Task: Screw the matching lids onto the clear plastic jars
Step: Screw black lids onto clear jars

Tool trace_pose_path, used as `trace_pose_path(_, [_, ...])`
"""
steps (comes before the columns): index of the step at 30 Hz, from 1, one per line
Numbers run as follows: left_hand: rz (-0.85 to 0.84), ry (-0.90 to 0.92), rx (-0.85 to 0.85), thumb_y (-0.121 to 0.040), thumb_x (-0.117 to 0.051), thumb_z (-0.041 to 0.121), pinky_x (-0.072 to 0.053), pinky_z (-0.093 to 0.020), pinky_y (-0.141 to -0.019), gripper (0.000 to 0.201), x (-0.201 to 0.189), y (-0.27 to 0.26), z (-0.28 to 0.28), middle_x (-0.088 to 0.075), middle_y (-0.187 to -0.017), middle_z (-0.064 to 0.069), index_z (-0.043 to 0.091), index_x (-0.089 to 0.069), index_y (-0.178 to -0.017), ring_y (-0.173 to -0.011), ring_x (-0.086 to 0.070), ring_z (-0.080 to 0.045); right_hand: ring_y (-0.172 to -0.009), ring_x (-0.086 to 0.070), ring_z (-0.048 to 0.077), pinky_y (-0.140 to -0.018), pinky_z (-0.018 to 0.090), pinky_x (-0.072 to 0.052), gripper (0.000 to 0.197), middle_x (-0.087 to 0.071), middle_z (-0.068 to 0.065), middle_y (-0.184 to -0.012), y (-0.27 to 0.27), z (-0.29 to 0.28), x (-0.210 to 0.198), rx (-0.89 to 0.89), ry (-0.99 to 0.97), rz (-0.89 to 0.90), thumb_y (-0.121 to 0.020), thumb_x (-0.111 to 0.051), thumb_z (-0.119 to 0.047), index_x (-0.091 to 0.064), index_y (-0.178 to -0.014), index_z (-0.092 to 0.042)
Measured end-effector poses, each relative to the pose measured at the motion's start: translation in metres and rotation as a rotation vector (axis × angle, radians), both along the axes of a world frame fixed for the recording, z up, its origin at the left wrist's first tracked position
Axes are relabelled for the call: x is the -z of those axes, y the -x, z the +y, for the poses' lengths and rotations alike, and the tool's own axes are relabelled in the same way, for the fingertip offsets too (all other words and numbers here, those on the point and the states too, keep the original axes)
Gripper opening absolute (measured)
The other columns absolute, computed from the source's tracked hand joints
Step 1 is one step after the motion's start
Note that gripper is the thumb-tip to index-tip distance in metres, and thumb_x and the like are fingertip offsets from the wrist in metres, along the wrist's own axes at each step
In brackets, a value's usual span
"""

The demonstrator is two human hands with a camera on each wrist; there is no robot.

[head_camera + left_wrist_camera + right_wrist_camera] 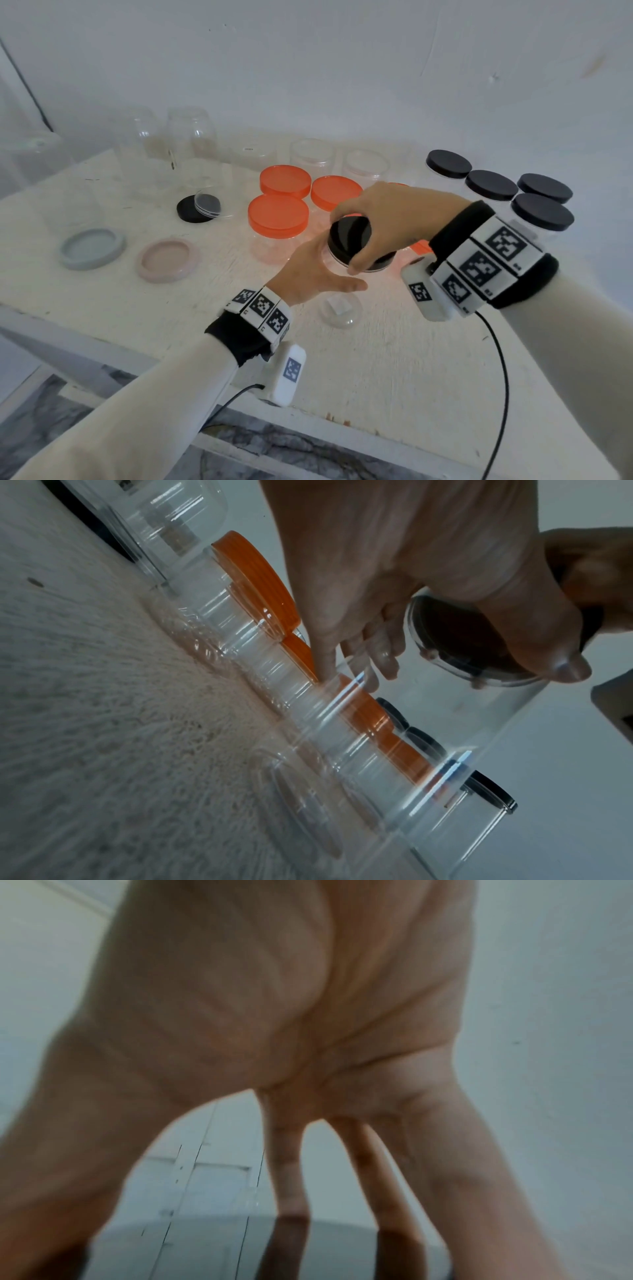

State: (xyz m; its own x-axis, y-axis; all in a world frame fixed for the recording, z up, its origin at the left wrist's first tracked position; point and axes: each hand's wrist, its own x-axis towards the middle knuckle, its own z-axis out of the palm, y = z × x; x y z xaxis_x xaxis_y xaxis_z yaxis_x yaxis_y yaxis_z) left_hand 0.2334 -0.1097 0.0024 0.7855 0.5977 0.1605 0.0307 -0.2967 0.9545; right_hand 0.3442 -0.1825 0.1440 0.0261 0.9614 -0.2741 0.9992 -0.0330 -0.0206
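Above table: right hand (383, 219) grips black lid (349, 236).

a scuffed white table (394, 359) against a plain white wall (342, 68).

On the white worn counter (394, 359), a clear plastic jar (337, 274) stood at the centre with a black round lid (349, 236) on its mouth. The left hand (308, 274) lay against the jar's left side; the right hand (387, 219) was above the lid. Behind the jar stood orange-lidded clear jars (278, 214). Black-lidded clear jars (543, 210) stood to the right. A loose black lid (191, 209) lay to the left, and further left and nearer lay a pink ring-shaped lid (168, 259) and a pale blue ring-shaped lid (91, 247), side by side. Unlidded clear jars (191, 137) stood along the back wall.
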Motion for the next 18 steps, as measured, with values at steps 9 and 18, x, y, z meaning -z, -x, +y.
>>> trace_pose_path(9, [0.018,-0.014,0.02,-0.048,-0.081,0.046,-0.039,-0.022,-0.101,0.083,-0.003,0.001,0.001,-0.058,-0.121,0.017,0.039,-0.046,-0.122,-0.117,-0.049,0.004,-0.114,-0.046,0.017,-0.093,0.035,-0.044,0.08,-0.043,-0.006,-0.128,-0.006,-0.001,-0.003,-0.027,0.173,-0.007,-0.071,-0.071,-0.053,-0.029,-0.138,-0.042])
trace_pose_path(18, [-0.014,-0.004,0.015,-0.05,-0.083,0.042,-0.042,-0.033,-0.102,0.093,0.002,0.0,-0.001,-0.059,-0.124,0.011,0.024,-0.044,-0.133,-0.117,-0.053,-0.003,-0.069,-0.046,0.003,-0.055,0.022,-0.035,0.061,-0.043,-0.015,-0.074,0.001,0.001,0.009,-0.004,-0.149,-0.065,-0.07,-0.064,-0.064,-0.054,-0.118,-0.028])
